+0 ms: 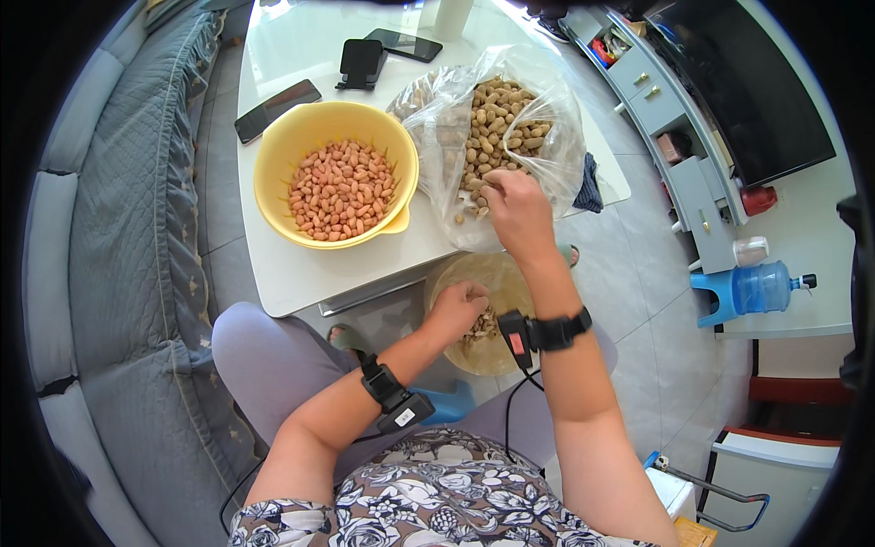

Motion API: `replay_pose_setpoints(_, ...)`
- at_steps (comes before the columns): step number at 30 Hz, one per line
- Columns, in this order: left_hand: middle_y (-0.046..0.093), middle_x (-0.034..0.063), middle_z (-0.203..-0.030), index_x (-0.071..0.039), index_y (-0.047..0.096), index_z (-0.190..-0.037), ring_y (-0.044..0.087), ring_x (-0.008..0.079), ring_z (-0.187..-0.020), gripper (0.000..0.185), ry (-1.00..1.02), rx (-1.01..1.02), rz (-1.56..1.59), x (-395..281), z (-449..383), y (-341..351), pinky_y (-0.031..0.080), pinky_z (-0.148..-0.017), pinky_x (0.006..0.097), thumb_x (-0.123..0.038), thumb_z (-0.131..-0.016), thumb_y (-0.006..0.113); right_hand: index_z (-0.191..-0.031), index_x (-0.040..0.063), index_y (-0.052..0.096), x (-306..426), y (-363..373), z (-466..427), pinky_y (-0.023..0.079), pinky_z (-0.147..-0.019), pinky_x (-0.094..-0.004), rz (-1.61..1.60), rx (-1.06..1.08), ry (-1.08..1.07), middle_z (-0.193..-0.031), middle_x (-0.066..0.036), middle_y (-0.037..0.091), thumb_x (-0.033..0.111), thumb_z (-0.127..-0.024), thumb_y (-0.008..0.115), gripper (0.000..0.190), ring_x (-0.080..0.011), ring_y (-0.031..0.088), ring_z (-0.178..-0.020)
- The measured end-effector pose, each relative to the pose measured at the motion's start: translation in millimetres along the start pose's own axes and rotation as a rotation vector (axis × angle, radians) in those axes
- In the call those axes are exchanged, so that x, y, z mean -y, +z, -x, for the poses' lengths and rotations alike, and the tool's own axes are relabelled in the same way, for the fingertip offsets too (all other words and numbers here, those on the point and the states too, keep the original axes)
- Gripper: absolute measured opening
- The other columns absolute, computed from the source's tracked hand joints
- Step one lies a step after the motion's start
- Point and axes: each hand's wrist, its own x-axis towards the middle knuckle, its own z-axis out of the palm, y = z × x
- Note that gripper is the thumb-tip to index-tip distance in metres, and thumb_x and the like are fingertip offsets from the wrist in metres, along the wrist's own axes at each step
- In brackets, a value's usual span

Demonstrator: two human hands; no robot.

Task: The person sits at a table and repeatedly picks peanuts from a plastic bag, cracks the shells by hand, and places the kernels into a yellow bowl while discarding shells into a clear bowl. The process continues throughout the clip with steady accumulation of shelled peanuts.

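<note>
My right hand (pixel 521 208) reaches into the mouth of a clear plastic bag (pixel 437 157) of unshelled peanuts (pixel 495 119). Its thumb and fingers are bent close together over the nearest nuts; whether one is pinched between them is unclear. Below the table edge, my left hand (pixel 459 311) hovers over a yellowish translucent bin (pixel 502 359) with broken peanut shells (pixel 487 325) at its bottom. The left fingers curl inward, and what they may hold is hidden. Left of the bag, a yellow plastic colander bowl (pixel 273 222) contains many shelled pink-skinned peanuts (pixel 342 191).
On the white table (pixel 294 273) lie a smartphone (pixel 277 109), a black phone stand (pixel 361 63) and another dark phone (pixel 405 45). A dark cloth (pixel 588 184) hangs at the right edge. A grey quilted sofa (pixel 130 205) runs along the left. Cables trail from my wrist straps.
</note>
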Motion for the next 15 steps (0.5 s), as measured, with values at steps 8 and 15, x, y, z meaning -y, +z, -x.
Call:
replay_pose_setpoints(8, 0.06, 0.0031, -0.081, -0.002, 0.058, -0.1, 0.058, 0.0099, -0.069, 0.028, -0.066, 0.318, 0.74, -47, 18, -9, 0.05, -0.061, 0.0244, -0.029, -0.094, 0.052, -0.098, 0.0, 0.065, 9, -72, 86, 0.044, -0.068, -0.0217, -0.594, 0.283, 0.468, -0.082, 0.0, 0.057, 0.005, -0.08, 0.064, 0.019, -0.0075, 0.052, -0.074)
replay_pose_setpoints(15, 0.063, 0.0044, -0.083, 0.001, 0.058, -0.103, 0.057, 0.0079, -0.063, 0.019, 0.014, 0.273, 0.509, -41, 26, 5, 0.048, -0.058, 0.0209, -0.013, -0.09, 0.058, -0.104, -0.001, 0.063, 7, -55, 136, 0.045, -0.064, -0.0201, -1.025, 0.086, 0.737, -0.086, 0.0, 0.06, 0.008, -0.084, 0.064, 0.022, -0.0059, 0.055, -0.071)
